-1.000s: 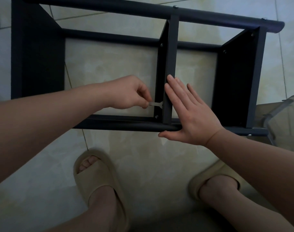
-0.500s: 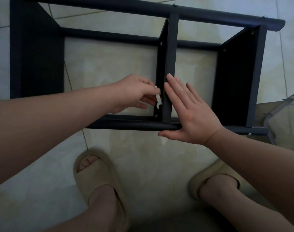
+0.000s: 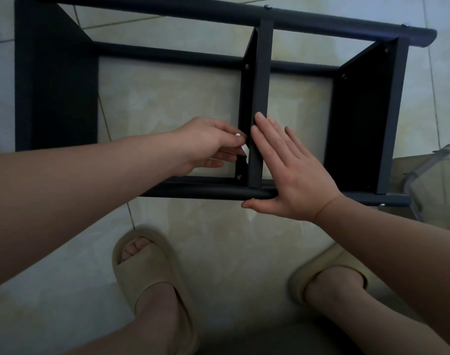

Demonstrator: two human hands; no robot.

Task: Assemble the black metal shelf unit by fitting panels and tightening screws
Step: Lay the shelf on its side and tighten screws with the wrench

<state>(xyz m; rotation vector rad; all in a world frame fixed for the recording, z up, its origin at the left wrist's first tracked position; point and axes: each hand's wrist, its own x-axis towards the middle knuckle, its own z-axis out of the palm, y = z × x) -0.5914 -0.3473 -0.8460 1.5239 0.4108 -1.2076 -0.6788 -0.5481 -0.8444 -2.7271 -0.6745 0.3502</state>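
Black shelf unit point(image 3: 57, 98) lying on the tiled floor point(image 3: 218, 239), both hands at its middle panel point(image 3: 263, 73).
The left hand point(image 3: 206, 147) pinches a small white wrench point(image 3: 244, 149) against the panel's left face, just above a screw point(image 3: 239, 177); the right hand point(image 3: 293, 180) lies flat, fingers straight, pressing on the panel's edge and the near rail point(image 3: 206, 190).

Left hand point(image 3: 206, 147) left of middle panel point(image 3: 259, 111), right hand point(image 3: 293, 175) flat against its right
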